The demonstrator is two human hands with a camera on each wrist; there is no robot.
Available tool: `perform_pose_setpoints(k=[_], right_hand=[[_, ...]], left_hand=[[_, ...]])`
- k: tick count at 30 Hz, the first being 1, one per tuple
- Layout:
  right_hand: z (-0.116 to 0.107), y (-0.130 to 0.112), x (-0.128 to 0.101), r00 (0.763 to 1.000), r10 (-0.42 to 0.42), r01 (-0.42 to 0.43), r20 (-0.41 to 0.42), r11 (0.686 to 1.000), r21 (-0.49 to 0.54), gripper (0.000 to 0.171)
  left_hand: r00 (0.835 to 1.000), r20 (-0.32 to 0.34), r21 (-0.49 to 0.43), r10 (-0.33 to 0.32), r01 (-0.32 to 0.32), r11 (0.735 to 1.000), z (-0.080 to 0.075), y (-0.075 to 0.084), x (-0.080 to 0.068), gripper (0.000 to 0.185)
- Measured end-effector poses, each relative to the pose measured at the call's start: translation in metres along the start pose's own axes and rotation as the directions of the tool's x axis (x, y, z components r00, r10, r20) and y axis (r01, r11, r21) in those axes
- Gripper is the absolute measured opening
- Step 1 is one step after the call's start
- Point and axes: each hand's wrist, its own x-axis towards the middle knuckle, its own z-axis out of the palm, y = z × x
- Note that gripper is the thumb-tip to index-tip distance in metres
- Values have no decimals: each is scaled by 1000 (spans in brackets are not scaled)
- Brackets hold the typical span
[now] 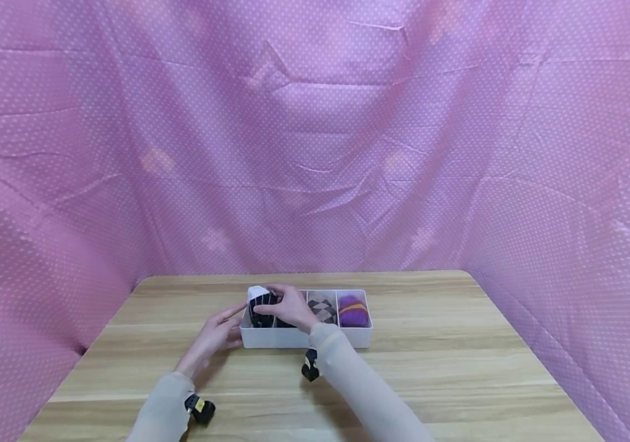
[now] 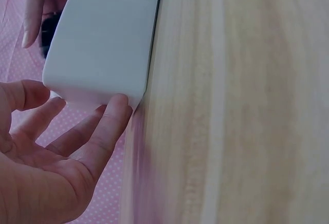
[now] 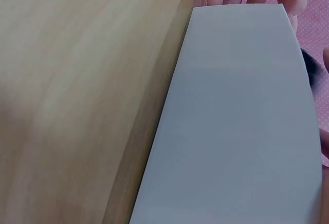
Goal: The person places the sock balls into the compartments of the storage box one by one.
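A white divided box (image 1: 306, 337) stands on the table. In its leftmost compartment, a black rolled sock (image 1: 261, 312) with thin light lines and a white part at the back rises above the rim. My right hand (image 1: 290, 307) reaches over the box from the front and holds this sock between thumb and fingers. My left hand (image 2: 56, 167) is at the box's left end, fingertips against the end wall and thumb at the upper corner. Much of the second compartment is hidden under my right hand; something dark shows there.
The box's right-hand compartments hold a checked grey-and-brown rolled sock (image 1: 323, 310) and a purple one with an orange stripe (image 1: 353, 312). The wooden table (image 1: 458, 368) extends around the box. Pink dotted cloth (image 1: 315, 153) hangs behind and at both sides.
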Motion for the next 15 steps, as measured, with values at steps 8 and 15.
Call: perform_pose_setpoints(k=[8, 15], right_hand=[[-1, -1, -2, 1000, -15, 15, 15, 1000, -22, 64], [-2, -1, -2, 1000, -25, 25, -3, 1000, 10, 50]], left_hand=[[1000, 2, 16, 8, -8, 1000, 0, 1, -1, 51], [1000, 11, 10, 6, -6, 1000, 0, 1, -1, 52]])
